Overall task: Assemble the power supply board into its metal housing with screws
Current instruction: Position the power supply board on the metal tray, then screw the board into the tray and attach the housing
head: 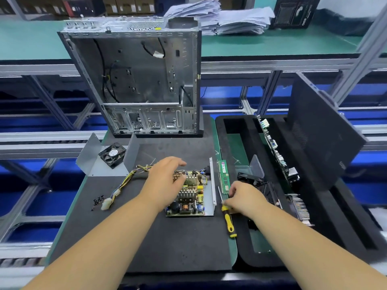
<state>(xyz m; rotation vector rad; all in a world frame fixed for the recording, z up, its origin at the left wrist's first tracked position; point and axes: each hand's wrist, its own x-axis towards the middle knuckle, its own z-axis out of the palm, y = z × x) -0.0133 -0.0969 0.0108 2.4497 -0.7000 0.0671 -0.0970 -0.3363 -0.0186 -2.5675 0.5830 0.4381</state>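
1. Head view: your left hand [165,181] lies flat with fingers relaxed and spread on the power supply board [189,195], pressing it down into the base of the metal housing [211,185], which sits on the dark mat of the surface [178,248] right in front of you.
2. Your right hand [244,196] has its fingers curled round the shaft end of the yellow-and-black screwdriver [228,220], which lies just right of the housing wall; the handle points back toward you.
3. The board's cable bundle [125,181] trails off to the left, ending near a small heap of black screws [98,200].
4. A RAM stick [224,176] lies between the housing and your right hand; the cooling fan [112,154] and the open computer case [144,80] stand farther back.
5. You look to be at the seating step, with no screw visibly driven yet. Next, bring a screw over from the left heap, keep the board steady, and line the screwdriver tip up over a mounting hole.
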